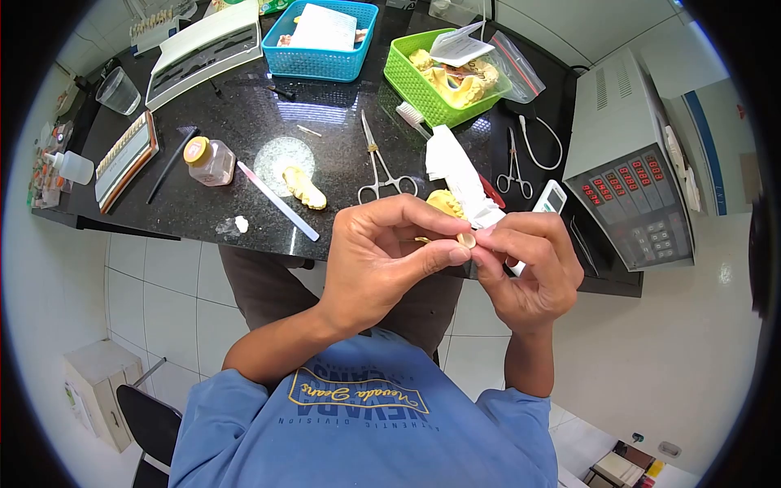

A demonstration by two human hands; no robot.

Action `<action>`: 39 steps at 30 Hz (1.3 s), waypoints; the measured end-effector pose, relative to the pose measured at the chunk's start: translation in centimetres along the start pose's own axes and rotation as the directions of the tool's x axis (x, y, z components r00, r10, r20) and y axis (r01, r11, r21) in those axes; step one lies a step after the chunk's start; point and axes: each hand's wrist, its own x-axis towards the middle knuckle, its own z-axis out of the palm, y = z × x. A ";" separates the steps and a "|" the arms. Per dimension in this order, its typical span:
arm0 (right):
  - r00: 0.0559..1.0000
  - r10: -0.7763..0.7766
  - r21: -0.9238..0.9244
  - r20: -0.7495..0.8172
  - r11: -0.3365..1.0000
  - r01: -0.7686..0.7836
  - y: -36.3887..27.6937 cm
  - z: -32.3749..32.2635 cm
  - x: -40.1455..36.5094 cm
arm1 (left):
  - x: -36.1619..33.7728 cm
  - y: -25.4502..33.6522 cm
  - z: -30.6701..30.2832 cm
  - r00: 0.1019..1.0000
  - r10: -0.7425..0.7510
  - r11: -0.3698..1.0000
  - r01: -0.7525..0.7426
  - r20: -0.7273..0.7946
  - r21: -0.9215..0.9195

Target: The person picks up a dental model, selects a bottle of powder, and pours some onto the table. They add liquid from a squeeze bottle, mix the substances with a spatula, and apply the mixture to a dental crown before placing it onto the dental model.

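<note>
Above the table's front edge, my two hands meet over a small cream-coloured dental crown (pixel 466 241). My left hand (pixel 378 256) pinches it between thumb and forefinger. Thumb and forefinger of my right hand (pixel 533 268) close on its other side, partly hiding it. Just beyond my fingertips lies a yellow plaster dental cast (pixel 444 202), partly covered by my left hand. White tissue (pixel 457 167) lies beside that cast. A second yellow cast piece (pixel 305 189) rests to the left, near a pink-and-blue stick-like tool (pixel 279 202).
Hemostats (pixel 376 163) and another scissor-handled tool (pixel 514 175) lie beyond my hands. A green basket (pixel 399 73) holds casts; a blue basket (pixel 321 63) stands behind. Left are a yellow-lidded jar (pixel 211 163) and a shade guide (pixel 126 163). A control unit with red digits (pixel 630 203) stands right.
</note>
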 end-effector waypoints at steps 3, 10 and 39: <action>1.000 0.011 0.013 -0.002 1.000 -0.011 -0.1 0.0 -0.1 | 0.0 0.0 0.0 1.000 0.006 1.000 -0.006 0.006 0.003; 0.998 -0.059 0.004 0.007 0.998 0.059 0.1 -0.2 -0.1 | -0.2 -0.3 0.0 0.999 -0.036 0.999 0.036 0.025 -0.015; 0.999 -0.041 0.051 -0.018 0.998 0.042 -0.1 -0.7 -0.9 | -0.3 -0.5 1.1 0.996 -0.095 0.995 0.095 0.006 -0.043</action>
